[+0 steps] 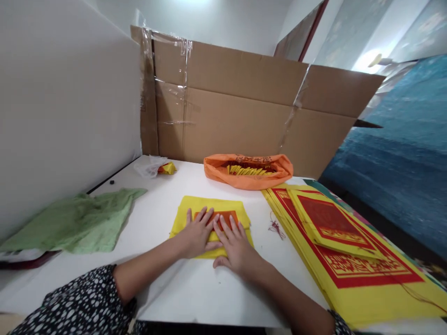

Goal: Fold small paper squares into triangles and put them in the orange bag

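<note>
A yellow cloth [195, 203] lies in front of me on the white table, with an orange-red rectangular patch [230, 216] showing near its middle. My left hand [197, 235] rests palm down on it, fingers stretched toward the patch. Beside it, my right hand [235, 249] is also spread flat, its fingertips on the patch. The hands' index fingers touch or nearly touch. Neither hand grips anything. Parts of the cloth and patch are hidden under the fingers.
Yellow-and-red printed cloths [377, 260] are stacked at right, near red threads [276, 228]. An orange bag [216, 174] with folded yellow pieces stands behind. A green cloth [80, 223] lies left; a clear plastic bag [148, 166] sits further back. Cardboard [237, 102] walls the rear.
</note>
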`<state>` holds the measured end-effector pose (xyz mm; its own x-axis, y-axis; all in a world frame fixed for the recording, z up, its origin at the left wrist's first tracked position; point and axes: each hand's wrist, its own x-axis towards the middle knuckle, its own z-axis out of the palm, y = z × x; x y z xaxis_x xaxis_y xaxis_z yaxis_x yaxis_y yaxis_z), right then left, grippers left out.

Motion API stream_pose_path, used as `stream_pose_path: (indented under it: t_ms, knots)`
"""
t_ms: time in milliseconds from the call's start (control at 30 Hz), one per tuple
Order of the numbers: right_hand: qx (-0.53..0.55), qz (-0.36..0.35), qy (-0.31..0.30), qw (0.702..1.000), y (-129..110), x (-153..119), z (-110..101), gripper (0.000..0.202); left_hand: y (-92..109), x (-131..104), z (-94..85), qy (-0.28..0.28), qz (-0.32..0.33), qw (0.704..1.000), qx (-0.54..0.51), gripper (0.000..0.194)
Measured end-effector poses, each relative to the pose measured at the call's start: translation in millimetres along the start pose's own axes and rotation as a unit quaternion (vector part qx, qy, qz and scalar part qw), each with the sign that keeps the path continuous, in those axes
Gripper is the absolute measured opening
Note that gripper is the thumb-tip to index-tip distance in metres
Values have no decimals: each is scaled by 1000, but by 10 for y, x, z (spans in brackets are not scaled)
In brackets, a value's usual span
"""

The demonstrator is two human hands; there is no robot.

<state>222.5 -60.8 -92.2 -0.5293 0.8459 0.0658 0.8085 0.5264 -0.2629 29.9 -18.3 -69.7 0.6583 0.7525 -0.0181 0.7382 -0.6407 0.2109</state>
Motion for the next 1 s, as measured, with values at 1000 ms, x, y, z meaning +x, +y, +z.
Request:
stream_pose_path:
  t_ms: [1000]
  knots:
    - [20, 45, 92, 995, -96, 101, -333, 54, -636, -522, -384, 69, 127, 989, -41, 34]
